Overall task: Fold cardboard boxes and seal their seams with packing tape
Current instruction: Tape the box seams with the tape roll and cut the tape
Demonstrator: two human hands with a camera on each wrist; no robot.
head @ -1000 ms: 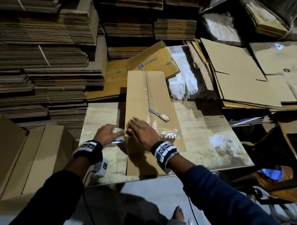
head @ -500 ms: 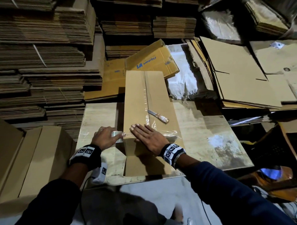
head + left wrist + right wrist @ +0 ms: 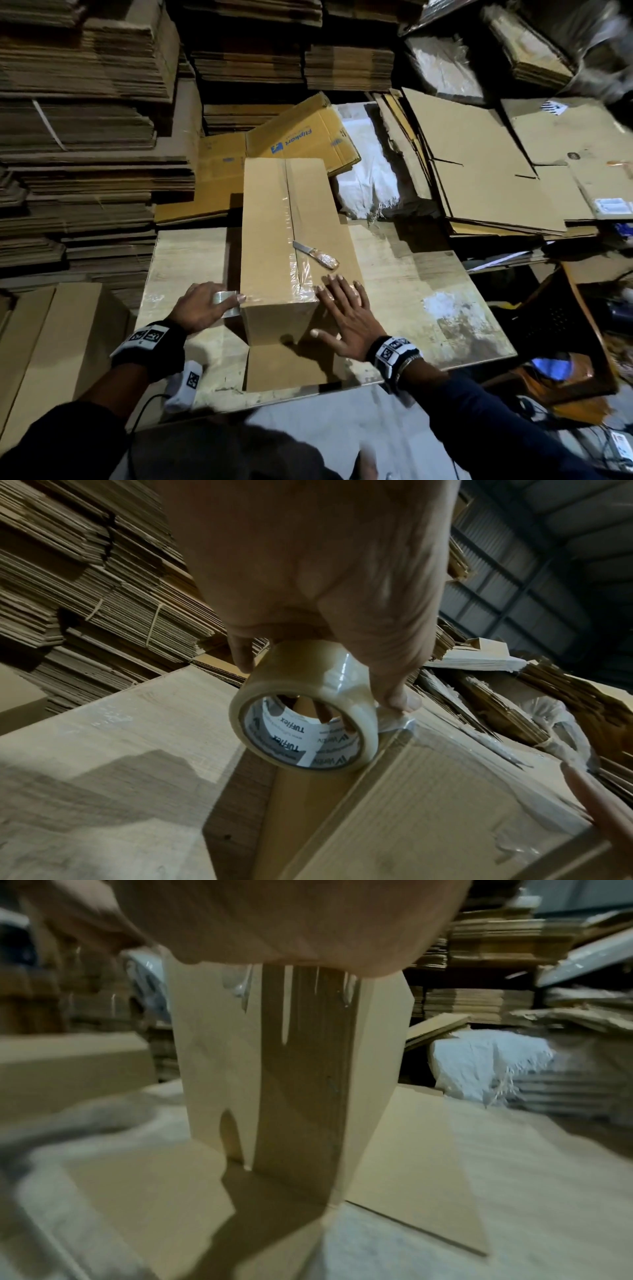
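A long brown cardboard box (image 3: 270, 219) stands on the wooden table (image 3: 428, 291), with clear tape along its top seam and across its near top edge. My left hand (image 3: 198, 308) grips a roll of clear packing tape (image 3: 226, 303) (image 3: 304, 721) against the box's near left corner. My right hand (image 3: 346, 308) lies flat with straight fingers on the box's near right top corner, pressing the tape. A small knife (image 3: 315, 255) rests on the box top. A loose flap (image 3: 284, 366) lies flat at the box's near end.
Tall stacks of flattened cardboard (image 3: 85, 120) rise at left and behind. A printed yellow flat box (image 3: 301, 137) and a white sack (image 3: 370, 178) lie behind the table. More flat sheets (image 3: 479, 164) pile at right. Folded boxes (image 3: 51, 342) stand at lower left.
The box's near end has risen from flat to full height. My right hand slid from the top's left side to its right corner. The left hand stayed with the roll at the left corner.
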